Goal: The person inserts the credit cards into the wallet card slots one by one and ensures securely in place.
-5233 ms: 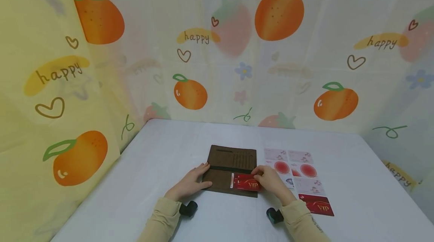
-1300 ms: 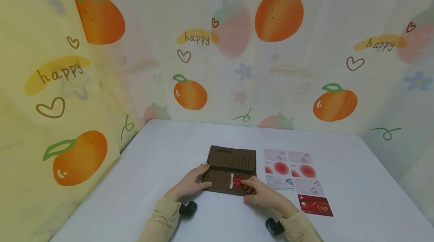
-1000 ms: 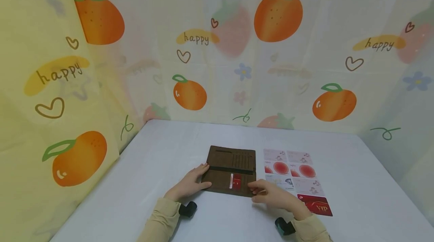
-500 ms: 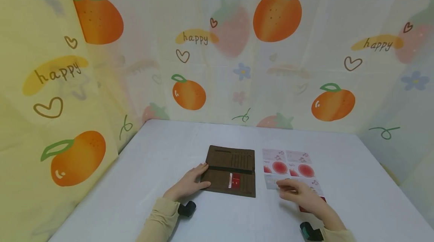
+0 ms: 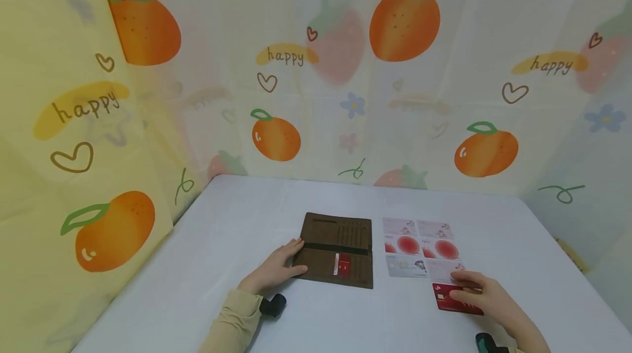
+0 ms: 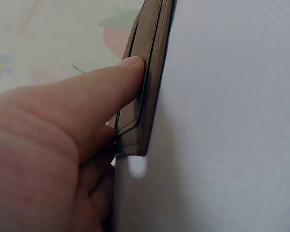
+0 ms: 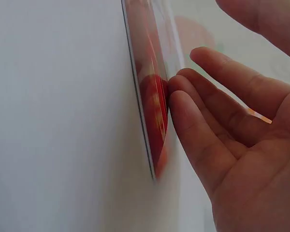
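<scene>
Head view: an unfolded brown wallet (image 5: 318, 232) is being laid out flat on the white counter (image 5: 247, 210), its stitched slots being set toward one o'clock. A red card (image 5: 344, 265) is being held tucked in the near panel, just toward six o'clock from the wallet's middle, with a white strip being shown at its nine o'clock end. At the wallet's eight-to-nine o'clock edge, the left hand (image 5: 274, 268) is being rested with fingers extended and thumb pressed on the near panel; the thumb's contact is being confirmed by the left wrist view.

Between three and four o'clock from the wallet, a loose red card (image 5: 443, 302) is being partly covered by the right hand (image 5: 489, 298). That hand is being kept relaxed, neither clenched nor closed around anything; its fingertips (image 7: 183, 104) are being brought right up to the card's face, though how firmly they are being pressed cannot be told. Toward eleven o'clock from that card, six cards (image 5: 407, 245) are being arranged in two columns. At twelve o'clock, the counter is being backed by a fruit-printed cloth (image 5: 296, 23).
</scene>
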Demonstrator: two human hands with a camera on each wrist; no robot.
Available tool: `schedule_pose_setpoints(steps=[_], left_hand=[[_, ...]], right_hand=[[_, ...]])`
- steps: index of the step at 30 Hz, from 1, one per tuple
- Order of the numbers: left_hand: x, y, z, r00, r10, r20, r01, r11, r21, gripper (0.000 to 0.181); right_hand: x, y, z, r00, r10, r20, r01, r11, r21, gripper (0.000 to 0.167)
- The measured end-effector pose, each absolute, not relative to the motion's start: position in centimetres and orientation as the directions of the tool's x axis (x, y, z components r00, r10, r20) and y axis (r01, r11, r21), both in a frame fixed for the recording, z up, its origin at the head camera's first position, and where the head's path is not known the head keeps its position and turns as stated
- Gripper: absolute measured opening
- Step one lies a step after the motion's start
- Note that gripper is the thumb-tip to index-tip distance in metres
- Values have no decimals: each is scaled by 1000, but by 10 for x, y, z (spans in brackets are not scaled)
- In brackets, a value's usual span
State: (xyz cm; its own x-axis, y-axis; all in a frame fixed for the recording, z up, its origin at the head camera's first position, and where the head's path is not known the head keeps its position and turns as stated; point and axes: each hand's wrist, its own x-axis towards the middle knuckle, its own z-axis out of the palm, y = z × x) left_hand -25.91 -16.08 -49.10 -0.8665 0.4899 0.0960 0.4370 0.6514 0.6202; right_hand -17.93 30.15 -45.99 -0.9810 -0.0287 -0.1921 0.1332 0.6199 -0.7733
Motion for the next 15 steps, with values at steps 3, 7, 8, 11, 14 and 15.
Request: schedule_pose_setpoints(steps=[3,7,8,11,14,15], left_hand=[[-259,-161,-491,-865,491,108,443,643,625,69],[-260,-161,-492,-865,490,105,443,649,618,69],[-260,-161,-492,-864,491,108,445,648,618,69],[-261,-161,-492,-864,492,106,444,646,620,70],[-260,-161,-493,-865,491,102,441,648,622,70],[-260,-161,-493,-866,490,99,438,650,621,70]], right_hand=[[-178,310,-461,-979,0,-205,160,629,-761,66],[-176,317,-460,-974,11,-225,180,637,-750,71],[-176,318,-460,-974,12,-227,181,643,-744,71],[-175,321,-461,-978,-10,-207,146,680,-718,69],[-174,322,-463,-981,-18,-194,124,711,-692,67],[-174,322,-463,-981,-25,-192,115,720,-684,66]])
